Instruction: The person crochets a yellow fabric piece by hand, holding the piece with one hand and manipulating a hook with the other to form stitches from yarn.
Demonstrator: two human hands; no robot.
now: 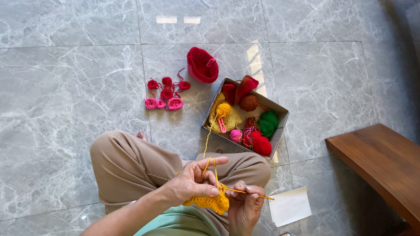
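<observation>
Hands (205,185) crochet yellow piece (209,203); cardboard box (280,126) w/ yarn balls (262,126).

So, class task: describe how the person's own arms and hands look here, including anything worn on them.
Both arms are bare as far as the view shows: no sleeves, and no watch, bracelet or gloves visible. The left hand shows bare fingers with short nails; I can see no ring. The right hand is bare too, though partly hidden. Near the bottom edge a light green garment covers the body, above tan trousers.

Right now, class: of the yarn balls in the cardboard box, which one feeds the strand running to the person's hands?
The yellow ball, resting on the yellow crocheted piece at the box's left side. Its strand rises to the left hand; the brown, green, pink and red balls lie unconnected.
</observation>
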